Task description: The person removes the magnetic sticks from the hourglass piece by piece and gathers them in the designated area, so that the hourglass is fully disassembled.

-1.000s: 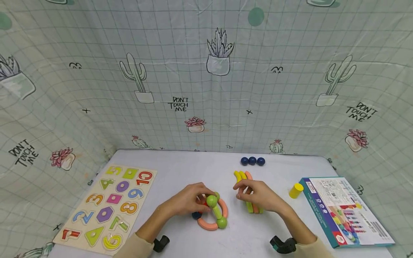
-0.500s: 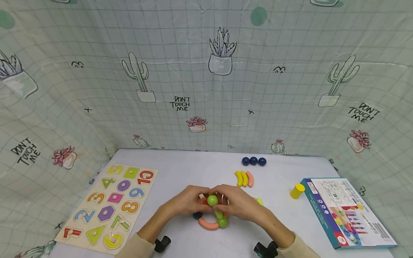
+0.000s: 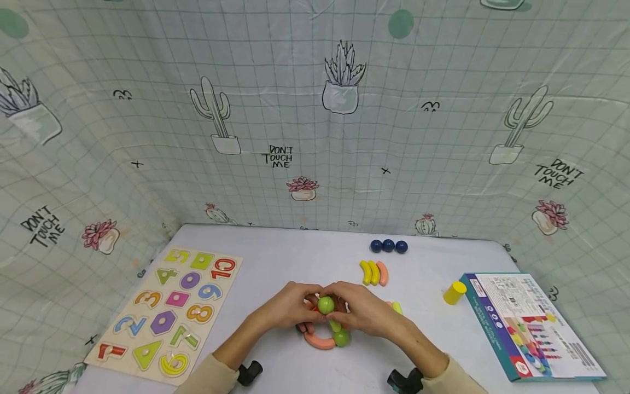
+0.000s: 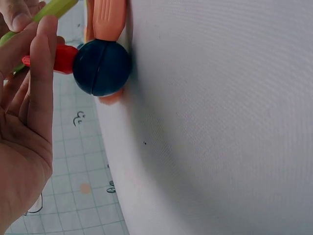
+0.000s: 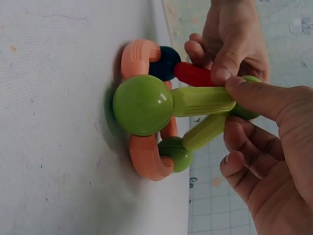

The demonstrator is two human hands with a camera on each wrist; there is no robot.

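Observation:
In the head view a frame of toy balls and sticks stands on the table, under both hands. Curved orange sticks (image 3: 320,343), a dark blue ball (image 4: 101,67) and green balls (image 5: 143,105) make its base ring. Straight yellow-green sticks (image 5: 203,101) and a red stick (image 5: 193,74) slope up to a top green ball (image 3: 326,305). My left hand (image 3: 294,303) pinches the red stick near its upper end. With thumb and fingers, my right hand (image 3: 363,309) holds the top green ball where the yellow-green sticks meet it. Fingers partly hide the joint.
Behind the right hand lie yellow and orange curved sticks (image 3: 374,273), with several more partly hidden by it. Three dark blue balls (image 3: 389,246) sit farther back. A yellow cylinder (image 3: 454,293) and a flat box (image 3: 534,325) are right; a number puzzle board (image 3: 164,314) is left.
My right hand has moved left from above the loose curved sticks to the frame's top ball, meeting the left hand. The left hand has stayed nearly in place.

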